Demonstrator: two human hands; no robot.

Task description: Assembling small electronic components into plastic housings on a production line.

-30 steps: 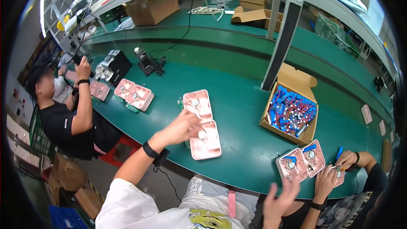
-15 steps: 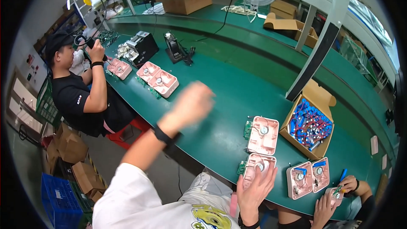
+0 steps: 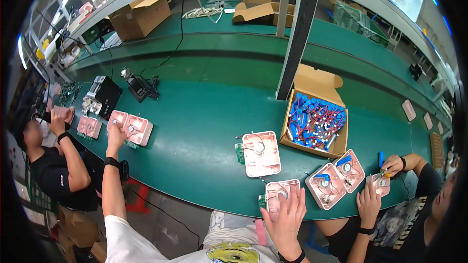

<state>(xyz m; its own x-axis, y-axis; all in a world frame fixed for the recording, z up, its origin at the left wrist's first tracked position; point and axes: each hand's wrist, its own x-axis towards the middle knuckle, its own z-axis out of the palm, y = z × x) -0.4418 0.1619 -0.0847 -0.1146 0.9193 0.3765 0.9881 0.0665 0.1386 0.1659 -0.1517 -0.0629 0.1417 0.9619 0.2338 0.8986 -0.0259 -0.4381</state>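
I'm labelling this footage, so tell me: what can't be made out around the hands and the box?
Head view: whether the left hand grips anything in the far pink shell; the hand itself hides this.
Head view: part of the near pink shell, covered by the right hand.
Head view: the bottom of the cardboard box, buried under blue cylinders.

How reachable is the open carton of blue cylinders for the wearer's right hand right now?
Likely yes: the right hand is over the near pink shell, with green tabletop showing between it and the carton. The lid is folded back, leaving the blue cylinders exposed.
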